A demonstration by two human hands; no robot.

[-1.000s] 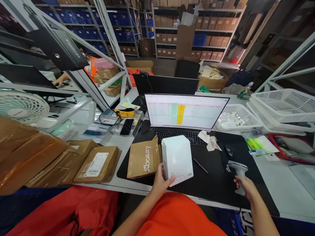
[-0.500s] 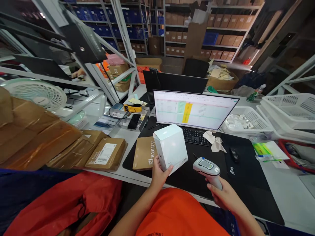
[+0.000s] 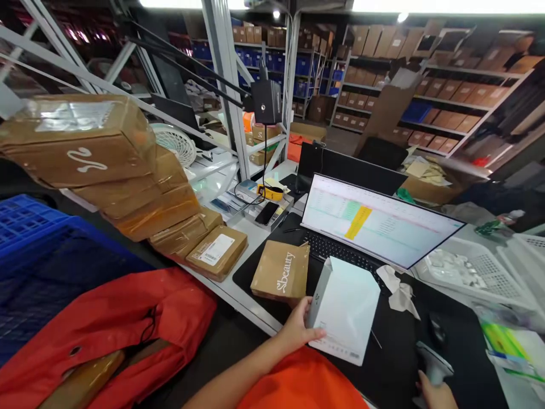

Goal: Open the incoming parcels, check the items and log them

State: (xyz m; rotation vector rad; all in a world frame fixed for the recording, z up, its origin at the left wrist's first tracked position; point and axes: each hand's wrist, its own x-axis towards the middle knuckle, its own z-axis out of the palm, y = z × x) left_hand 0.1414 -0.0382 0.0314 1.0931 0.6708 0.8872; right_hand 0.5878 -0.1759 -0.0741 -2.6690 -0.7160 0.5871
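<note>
Our L hand (image 3: 300,329) clamped on nr L edge of white box (image 3: 347,307), over mat (image 3: 395,355) on tabletop (image 3: 255,238). R hand (image 3: 436,395), partly cut off at nr R, wrapped round scanner (image 3: 436,363); hands well apart. Progress, we judge: abt midway. Box & scanner both in hand, kept apart; can't tell if box is scanned. Brown box (image 3: 279,267) just L, contents unclear. Parcel (image 3: 232,244) farther L already labelled.

Long white light strips (image 3: 443,5) glow along the frame's top edge. At upper right, grey metal shelving (image 3: 451,102) holds rows of brown cardboard boxes (image 3: 466,91); a silvery metal post (image 3: 223,62) rises left of top centre.
</note>
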